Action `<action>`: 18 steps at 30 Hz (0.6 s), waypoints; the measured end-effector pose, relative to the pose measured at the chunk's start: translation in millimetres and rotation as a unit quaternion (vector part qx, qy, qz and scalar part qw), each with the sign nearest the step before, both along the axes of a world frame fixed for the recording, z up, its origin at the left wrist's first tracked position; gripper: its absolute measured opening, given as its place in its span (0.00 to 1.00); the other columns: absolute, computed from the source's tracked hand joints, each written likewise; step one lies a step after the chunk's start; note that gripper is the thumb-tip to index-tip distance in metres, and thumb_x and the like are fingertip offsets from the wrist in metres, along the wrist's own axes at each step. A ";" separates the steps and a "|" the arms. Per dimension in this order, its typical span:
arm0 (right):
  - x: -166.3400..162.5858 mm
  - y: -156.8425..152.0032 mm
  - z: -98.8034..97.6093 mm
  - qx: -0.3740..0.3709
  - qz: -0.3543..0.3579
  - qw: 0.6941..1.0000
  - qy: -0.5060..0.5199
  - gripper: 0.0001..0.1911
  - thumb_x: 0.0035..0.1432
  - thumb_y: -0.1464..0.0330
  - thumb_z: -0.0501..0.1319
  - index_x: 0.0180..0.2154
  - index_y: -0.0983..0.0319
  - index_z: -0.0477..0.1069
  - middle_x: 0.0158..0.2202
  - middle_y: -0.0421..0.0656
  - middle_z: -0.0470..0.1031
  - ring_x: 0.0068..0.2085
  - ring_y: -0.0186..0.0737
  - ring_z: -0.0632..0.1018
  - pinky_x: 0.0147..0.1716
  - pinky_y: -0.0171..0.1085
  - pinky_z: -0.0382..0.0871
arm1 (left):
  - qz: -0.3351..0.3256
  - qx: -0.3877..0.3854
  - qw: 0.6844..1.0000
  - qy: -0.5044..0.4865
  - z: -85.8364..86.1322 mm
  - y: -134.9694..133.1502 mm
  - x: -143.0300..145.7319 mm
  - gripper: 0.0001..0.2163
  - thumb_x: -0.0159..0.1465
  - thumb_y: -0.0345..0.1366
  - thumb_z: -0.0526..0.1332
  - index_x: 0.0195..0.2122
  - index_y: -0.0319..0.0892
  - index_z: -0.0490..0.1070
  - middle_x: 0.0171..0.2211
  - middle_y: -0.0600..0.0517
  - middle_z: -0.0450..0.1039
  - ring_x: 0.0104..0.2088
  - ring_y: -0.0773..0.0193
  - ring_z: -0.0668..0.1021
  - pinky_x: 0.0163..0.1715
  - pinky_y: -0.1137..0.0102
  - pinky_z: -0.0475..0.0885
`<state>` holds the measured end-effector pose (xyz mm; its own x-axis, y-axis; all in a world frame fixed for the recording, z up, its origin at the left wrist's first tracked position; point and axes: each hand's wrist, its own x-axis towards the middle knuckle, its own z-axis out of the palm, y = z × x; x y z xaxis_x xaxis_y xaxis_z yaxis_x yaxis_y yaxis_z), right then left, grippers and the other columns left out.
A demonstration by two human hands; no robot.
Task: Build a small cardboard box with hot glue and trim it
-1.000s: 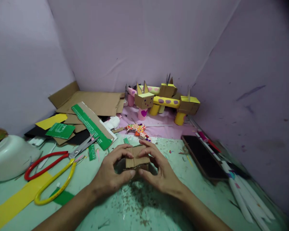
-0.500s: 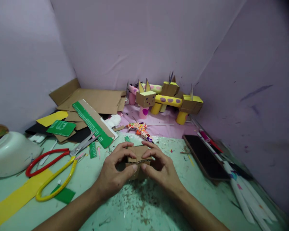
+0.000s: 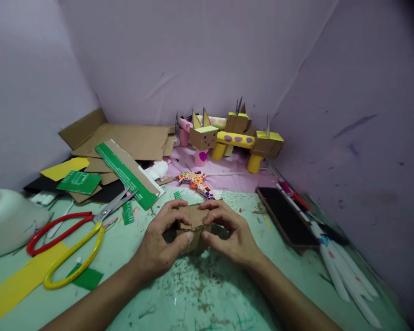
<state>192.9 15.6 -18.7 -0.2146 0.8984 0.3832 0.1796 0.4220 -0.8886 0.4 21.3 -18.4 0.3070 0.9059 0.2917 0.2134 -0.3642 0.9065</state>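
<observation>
- Left hand (image 3: 158, 236) and right hand (image 3: 232, 236) both clamp a small cardboard box (image 3: 195, 219) from opposite sides: fingers on its top panel, thumbs against its front.
- Opposed grip probably serves to press the panels together evenly.
- Box sits low over the green tabletop (image 3: 155, 299); hands and shadow hide its base, so contact cannot be confirmed.
- Scissors (image 3: 98, 218) lie open at left, glue gun (image 3: 195, 178) beyond the box; both seem parked for easy reach.

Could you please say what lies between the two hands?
The head view shows a boxy cardboard piece between left hand and right hand, touching both.
</observation>
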 end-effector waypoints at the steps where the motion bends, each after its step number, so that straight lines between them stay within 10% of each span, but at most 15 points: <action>1: -0.5 -0.2 0.3 -0.003 0.001 1.000 0.000 0.06 0.49 0.72 0.65 0.31 0.59 0.71 0.45 0.46 0.71 0.47 0.46 0.75 0.44 0.45 0.72 | 0.000 0.003 1.000 0.003 0.3 0.0 0.3 0.04 0.55 0.32 0.60 0.33 0.43 0.70 0.51 0.44 0.66 0.50 0.51 0.72 0.44 0.61 0.70; 18: -6.5 -2.2 2.7 0.029 0.006 1.000 -0.006 0.06 0.47 0.74 0.62 0.30 0.59 0.69 0.41 0.44 0.67 0.46 0.45 0.73 0.44 0.44 0.69 | -0.028 0.052 0.998 0.031 -0.2 0.4 -1.6 0.03 0.57 0.30 0.59 0.33 0.42 0.69 0.50 0.44 0.66 0.54 0.51 0.70 0.48 0.61 0.68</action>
<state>186.3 13.4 -16.0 -0.2299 0.8720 0.4322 0.1843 0.4751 -0.8604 -1.2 21.7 -18.6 0.3760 0.8526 0.3630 0.2444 -0.4691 0.8486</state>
